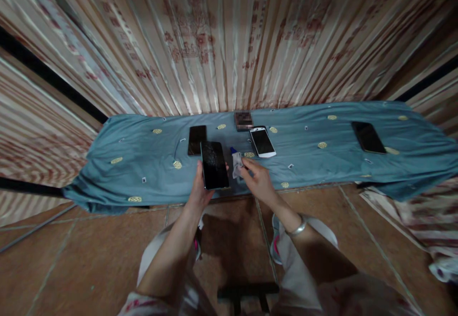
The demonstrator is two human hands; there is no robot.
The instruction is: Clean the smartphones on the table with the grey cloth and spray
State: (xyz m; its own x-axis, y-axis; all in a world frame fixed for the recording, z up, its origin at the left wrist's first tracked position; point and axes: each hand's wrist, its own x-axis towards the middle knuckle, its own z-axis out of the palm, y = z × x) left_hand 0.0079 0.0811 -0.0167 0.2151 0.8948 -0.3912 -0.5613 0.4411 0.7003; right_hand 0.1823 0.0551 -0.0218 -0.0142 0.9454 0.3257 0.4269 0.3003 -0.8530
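My left hand (200, 187) is closed around a black smartphone (214, 166), held tilted above the near side of the cloth, its dark screen up with pale marks like cracks or smears near the top. In my right hand (257, 178) a crumpled whitish wipe (237, 164) is pinched, just right of the phone and apart from it. A small blue object (233, 150) shows beyond the wipe; its kind is unclear. Behind the held phone lies another dark phone (197, 139). A white phone with a black screen (263, 142) rests beyond my right hand.
A blue patterned cloth (307, 163) covers the long low surface. Farther right lies a black phone (368, 137). At the back sits a small dark blurred item (244, 121). Striped curtains (222, 44) hang behind. My legs and a dark stool edge (248, 291) are below, over the tiled floor.
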